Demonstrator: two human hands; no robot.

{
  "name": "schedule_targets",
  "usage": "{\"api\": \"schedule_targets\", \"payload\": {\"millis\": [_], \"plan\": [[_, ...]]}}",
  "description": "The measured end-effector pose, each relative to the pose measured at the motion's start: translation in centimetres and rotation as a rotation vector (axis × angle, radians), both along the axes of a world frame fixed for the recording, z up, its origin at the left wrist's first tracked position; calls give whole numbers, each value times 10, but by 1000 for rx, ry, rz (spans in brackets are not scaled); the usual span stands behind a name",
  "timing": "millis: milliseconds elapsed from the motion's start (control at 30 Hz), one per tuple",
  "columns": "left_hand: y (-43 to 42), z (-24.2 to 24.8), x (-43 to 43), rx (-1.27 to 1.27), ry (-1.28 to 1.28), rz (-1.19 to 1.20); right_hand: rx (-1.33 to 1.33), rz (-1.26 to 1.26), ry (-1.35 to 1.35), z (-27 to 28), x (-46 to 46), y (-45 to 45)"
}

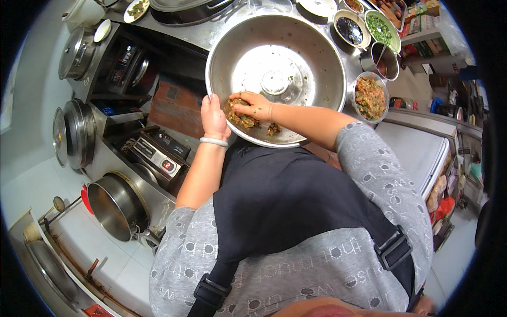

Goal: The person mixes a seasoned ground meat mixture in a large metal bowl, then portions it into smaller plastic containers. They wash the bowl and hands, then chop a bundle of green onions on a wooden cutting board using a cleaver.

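Note:
A large round stainless steel basin (324, 83) stands before me, tilted light glaring off its floor. My left hand (214, 119), with a pale bangle at the wrist, grips the basin's left rim. Inside, my right hand (253, 106) presses its fingers into a clump of minced filling with green bits (243, 120) against the near left wall. A smaller lump of the filling (273, 128) lies just right of it, and scraps cling to the metal. Right of the basin, a clear plastic tub (371, 97) holds more of the mince.
Beyond the tub are a metal pot with a utensil (379, 61), a bowl of dark sauce (348, 31) and a bowl of chopped greens (380, 29). A large lidded pan (186, 10) sits at the back. At left stand induction cookers (156, 154) and a deep steel pot (115, 206).

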State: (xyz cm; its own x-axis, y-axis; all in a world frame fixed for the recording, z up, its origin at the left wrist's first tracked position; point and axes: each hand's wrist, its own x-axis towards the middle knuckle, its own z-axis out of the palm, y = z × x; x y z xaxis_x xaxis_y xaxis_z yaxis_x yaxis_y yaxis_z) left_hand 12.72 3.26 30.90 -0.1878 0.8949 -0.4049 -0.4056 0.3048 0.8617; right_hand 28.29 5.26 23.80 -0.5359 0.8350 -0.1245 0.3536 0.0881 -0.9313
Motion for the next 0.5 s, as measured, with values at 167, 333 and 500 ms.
{"api": "schedule_targets", "payload": {"millis": [167,333,500], "plan": [[3,13,10,-23,-95,90,-1039,-372,638,42,-6,-33],[6,28,14,24,-224,-3,-1234,-515,1003,82,-22,-8],[9,37,12,105,-297,-120,-1374,-520,1410,95,-13,20]]}}
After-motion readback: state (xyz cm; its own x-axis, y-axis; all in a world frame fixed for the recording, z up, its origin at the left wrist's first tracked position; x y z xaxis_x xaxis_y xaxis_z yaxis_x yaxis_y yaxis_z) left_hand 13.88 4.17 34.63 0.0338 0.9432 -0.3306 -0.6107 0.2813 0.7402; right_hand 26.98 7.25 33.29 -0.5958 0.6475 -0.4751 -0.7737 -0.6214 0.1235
